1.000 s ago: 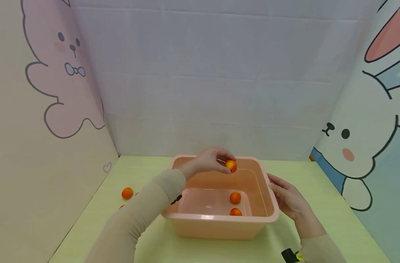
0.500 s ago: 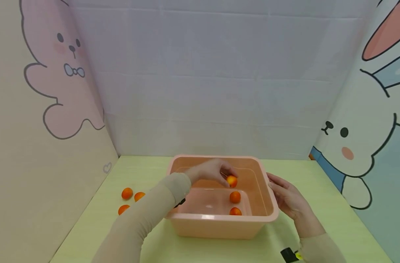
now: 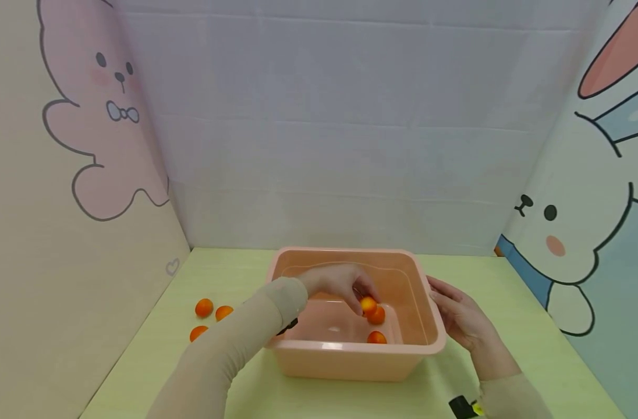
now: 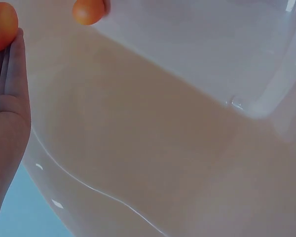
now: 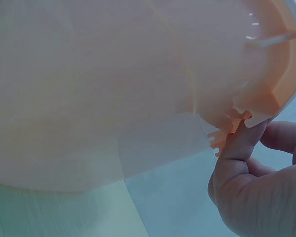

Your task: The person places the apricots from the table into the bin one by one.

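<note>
The left hand (image 3: 340, 282) is reaching down inside the pink plastic basin (image 3: 418, 302), which is standing on the pale green desk (image 3: 513, 302) near its middle. The fingertips of this hand are pinching a small orange fruit (image 3: 368, 305), holding it low in the basin, just above and touching or nearly touching a second orange fruit (image 3: 378, 315) that is lying on the basin floor. A third orange fruit (image 3: 376, 337) is lying nearer the front wall, slightly apart from the other two. In the left wrist view, the held fruit (image 4: 2, 25) is sitting at the fingertips (image 4: 12, 69), with another fruit (image 4: 89, 11) showing at the top edge against the basin floor.

The right hand (image 3: 463, 320) is resting against the outside of the basin's right wall, fingers largely extended along it. In the right wrist view, the thumb is pressing up under the basin rim (image 5: 266, 116) while the other fingers are curling loosely behind; it is bracing the basin rather than closing round it.

Three more orange fruits (image 3: 214, 317) are lying in a loose cluster on the desk, well apart from the basin on its left side. Cartoon rabbit panels (image 3: 576, 233) are enclosing the desk on both sides.
</note>
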The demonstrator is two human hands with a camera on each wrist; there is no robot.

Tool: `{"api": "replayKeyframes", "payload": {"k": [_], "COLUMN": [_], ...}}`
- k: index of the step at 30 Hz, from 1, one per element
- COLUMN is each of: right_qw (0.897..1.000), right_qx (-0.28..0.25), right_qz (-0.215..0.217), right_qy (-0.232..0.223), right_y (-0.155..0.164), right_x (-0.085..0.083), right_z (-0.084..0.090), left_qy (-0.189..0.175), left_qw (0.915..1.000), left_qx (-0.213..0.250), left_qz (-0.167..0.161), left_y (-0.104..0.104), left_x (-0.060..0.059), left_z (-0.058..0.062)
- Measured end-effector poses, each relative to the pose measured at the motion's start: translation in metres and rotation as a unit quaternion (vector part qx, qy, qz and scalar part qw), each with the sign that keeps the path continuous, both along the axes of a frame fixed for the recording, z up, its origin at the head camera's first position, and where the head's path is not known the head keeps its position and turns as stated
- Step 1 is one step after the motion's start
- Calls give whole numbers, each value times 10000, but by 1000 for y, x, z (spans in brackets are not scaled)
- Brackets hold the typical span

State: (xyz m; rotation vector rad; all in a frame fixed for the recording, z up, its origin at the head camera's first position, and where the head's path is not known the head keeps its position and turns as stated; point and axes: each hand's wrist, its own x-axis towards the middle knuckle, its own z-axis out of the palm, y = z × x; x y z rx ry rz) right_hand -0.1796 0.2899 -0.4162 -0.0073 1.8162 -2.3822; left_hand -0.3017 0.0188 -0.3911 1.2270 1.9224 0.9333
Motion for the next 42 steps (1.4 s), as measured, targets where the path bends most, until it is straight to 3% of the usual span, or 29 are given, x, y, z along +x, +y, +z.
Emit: {"api": "replayKeyframes", "payload": {"k": [4, 11, 16, 20, 24, 29, 35, 42], "right_qw": [10000, 9996, 9998, 10000, 10000, 10000, 9999, 9997], "right_qx": [61, 156, 113, 16, -22, -84, -162, -219], "right_qz": [-55, -104, -47, -10, 13, 4, 25, 31], "right_qy": [-51, -187, -125, -29, -5, -12, -10, -58], "right_y": [0, -1, -1, -1, -1, -1, -2, -1], "right_x": [0, -2, -2, -1, -1, -1, -2, -1], "right_z": [1, 4, 3, 2, 1, 1, 1, 2], "left_qy": [-110, 373, 556, 962, 1423, 1725, 1703, 1622], "left_qw": [9998, 9992, 9975, 9927, 9848, 9757, 9681, 9584], "left_qx": [-28, -12, 339, 475, 547, 739, 871, 832], "left_qz": [-146, 113, 264, 554, 832, 1128, 1617, 2194], "left_y": [0, -5, -11, -21, -40, -70, -110, -155], "left_x": [0, -2, -2, 2, 4, 4, -1, -5], "left_z": [0, 13, 34, 57, 78, 95, 96, 76]}}
